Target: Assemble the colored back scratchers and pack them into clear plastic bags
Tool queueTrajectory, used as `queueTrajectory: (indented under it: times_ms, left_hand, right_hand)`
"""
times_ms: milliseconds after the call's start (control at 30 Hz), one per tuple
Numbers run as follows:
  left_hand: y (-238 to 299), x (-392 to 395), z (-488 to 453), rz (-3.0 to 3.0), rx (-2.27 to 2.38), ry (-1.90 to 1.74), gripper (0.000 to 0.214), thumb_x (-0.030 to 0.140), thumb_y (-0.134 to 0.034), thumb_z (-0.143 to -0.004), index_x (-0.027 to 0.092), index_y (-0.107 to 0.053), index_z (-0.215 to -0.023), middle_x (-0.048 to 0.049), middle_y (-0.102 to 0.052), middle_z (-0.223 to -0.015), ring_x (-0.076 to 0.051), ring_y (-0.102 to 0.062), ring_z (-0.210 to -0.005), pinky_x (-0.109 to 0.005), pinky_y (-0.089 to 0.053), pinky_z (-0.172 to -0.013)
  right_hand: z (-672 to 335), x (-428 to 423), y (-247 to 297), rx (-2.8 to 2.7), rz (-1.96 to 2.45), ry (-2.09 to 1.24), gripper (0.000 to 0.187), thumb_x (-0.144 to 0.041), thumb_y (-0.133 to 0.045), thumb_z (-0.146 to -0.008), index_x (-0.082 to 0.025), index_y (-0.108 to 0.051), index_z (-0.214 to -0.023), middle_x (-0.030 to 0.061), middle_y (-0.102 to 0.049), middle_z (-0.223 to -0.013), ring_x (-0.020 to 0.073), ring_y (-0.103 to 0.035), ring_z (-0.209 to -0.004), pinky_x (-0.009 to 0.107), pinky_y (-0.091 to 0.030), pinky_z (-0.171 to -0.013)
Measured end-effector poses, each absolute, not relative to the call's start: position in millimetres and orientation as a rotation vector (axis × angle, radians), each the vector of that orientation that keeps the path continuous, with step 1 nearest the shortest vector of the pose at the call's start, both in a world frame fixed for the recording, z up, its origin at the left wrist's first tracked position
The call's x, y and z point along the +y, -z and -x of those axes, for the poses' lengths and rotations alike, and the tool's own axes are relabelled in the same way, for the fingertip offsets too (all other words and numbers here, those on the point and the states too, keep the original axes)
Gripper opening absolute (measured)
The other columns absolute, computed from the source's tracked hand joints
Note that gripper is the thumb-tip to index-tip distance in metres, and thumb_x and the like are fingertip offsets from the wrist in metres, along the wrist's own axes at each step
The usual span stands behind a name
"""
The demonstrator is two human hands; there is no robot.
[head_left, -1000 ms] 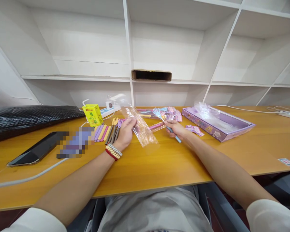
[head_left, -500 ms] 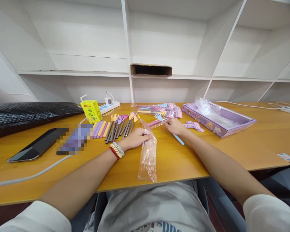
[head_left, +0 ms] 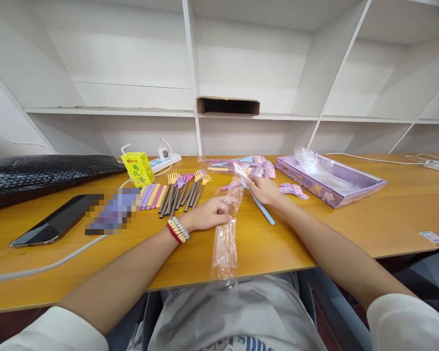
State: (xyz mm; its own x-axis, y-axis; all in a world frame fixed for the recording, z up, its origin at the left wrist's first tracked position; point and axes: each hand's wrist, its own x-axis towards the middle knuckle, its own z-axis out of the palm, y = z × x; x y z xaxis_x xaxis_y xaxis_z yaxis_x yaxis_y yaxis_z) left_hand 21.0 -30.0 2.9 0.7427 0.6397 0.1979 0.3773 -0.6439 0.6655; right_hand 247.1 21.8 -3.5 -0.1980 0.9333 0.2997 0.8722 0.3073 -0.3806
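Note:
My left hand (head_left: 209,214) pinches a long clear plastic sleeve (head_left: 226,239) that lies on the wooden table (head_left: 314,239), its lower end near the front edge. My right hand (head_left: 264,190) grips a blue hand-shaped stick (head_left: 262,209), its head pushed into the sleeve's open top. A row of similar hand-shaped sticks (head_left: 185,190) in yellow, purple and orange lies just left of the hands, beside several pastel stick handles (head_left: 152,196).
A yellow drink carton (head_left: 138,168) and a white power strip (head_left: 164,160) stand behind the row. A dark phone (head_left: 49,225) and a black bag (head_left: 40,175) lie at left. A purple box (head_left: 329,183) with plastic sits at right, packaged sticks (head_left: 241,165) behind the hands.
My left hand brought the plastic sleeve down from the air onto the table. My right hand moved the blue stick's head to the sleeve's opening.

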Motion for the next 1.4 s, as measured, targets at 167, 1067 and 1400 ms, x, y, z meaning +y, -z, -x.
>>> queueTrajectory:
  times_ms: [167,1067,1400]
  left_hand:
    - [-2,-31,-22,-2.205,0.759,-0.482,0.027,0.025,-0.055,-0.074,0.014,-0.048,-0.050,-0.0065,-0.060,-0.115,-0.018,-0.057,-0.092,-0.029,-0.040,-0.079]
    - [12,-11,-25,-1.524,1.130,-1.020,0.020,0.023,-0.048,-0.068,0.016,-0.060,-0.083,-0.0012,-0.062,-0.072,-0.014,-0.056,-0.063,-0.025,-0.042,-0.058]
    - [4,-16,-17,-1.892,0.931,-0.636,0.023,0.019,-0.062,-0.063,0.015,-0.064,-0.085,-0.0038,-0.066,-0.084,-0.017,-0.059,-0.079,-0.030,-0.045,-0.075]
  right_hand:
    - [-238,14,-1,-1.774,1.006,-0.970,0.050,-0.055,-0.030,-0.085,-0.015,-0.058,-0.097,0.0090,-0.064,-0.081,0.0176,-0.056,-0.062,0.028,-0.042,-0.054]
    - [-220,-8,5,-2.477,0.502,-0.325,0.047,-0.030,-0.050,-0.084,-0.026,-0.046,-0.131,0.0067,-0.052,-0.126,0.0206,-0.044,-0.119,0.039,-0.035,-0.100]
    - [-221,-1,6,-1.973,0.734,-0.908,0.034,-0.047,-0.052,-0.080,-0.018,-0.066,-0.092,0.0067,-0.064,-0.098,0.0174,-0.058,-0.086,0.030,-0.049,-0.071]
